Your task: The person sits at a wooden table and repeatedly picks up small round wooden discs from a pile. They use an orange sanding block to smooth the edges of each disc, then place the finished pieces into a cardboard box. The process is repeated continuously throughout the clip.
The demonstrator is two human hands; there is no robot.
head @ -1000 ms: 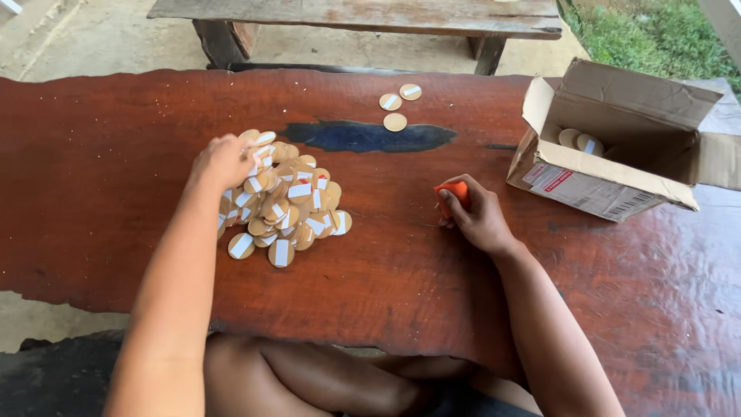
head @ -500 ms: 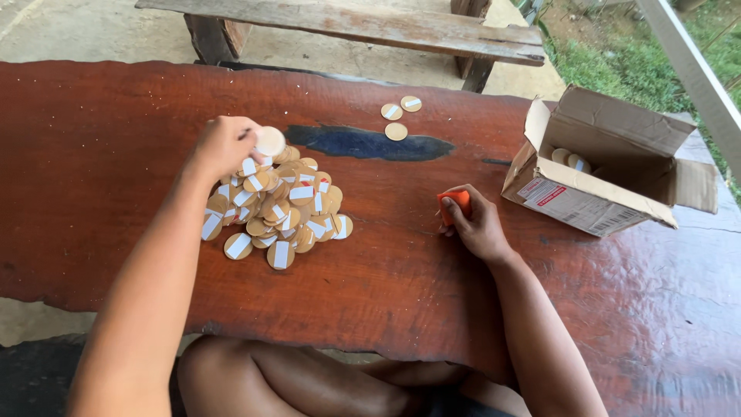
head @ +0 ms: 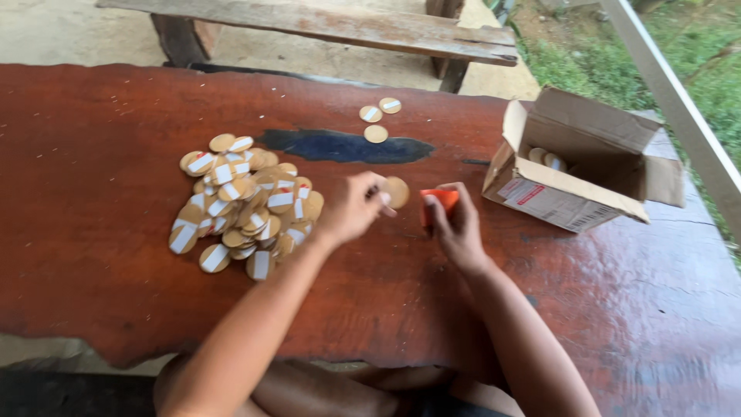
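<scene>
Reddish-brown polished wooden slab worktop (head: 100,116), dark blue filled patch (head: 343,145) near its middle. Left hand (head: 351,207) holds a round tan wooden disc (head: 396,191), fingers clamped on its edge, disc raised just above the worktop and close beside the right hand (head: 455,224). Right hand's fingers closed around a small orange block-shaped object (head: 441,199) resting on the worktop; can't tell what the object is. Disc and orange object near, not clearly touching. Left of the hands, a heap of round tan discs with white rectangular strip labels (head: 243,205), overlapping, some face down showing plain tan. Three loose discs (head: 378,116) beyond the blue patch, two with white strips, one plain. At right, open brown cardboard box (head: 587,162) lying tilted, flaps spread, white label with red marks on its near side wall; a few more discs inside. Grey weathered plank bench (head: 332,27) behind the worktop, grass at far right.
</scene>
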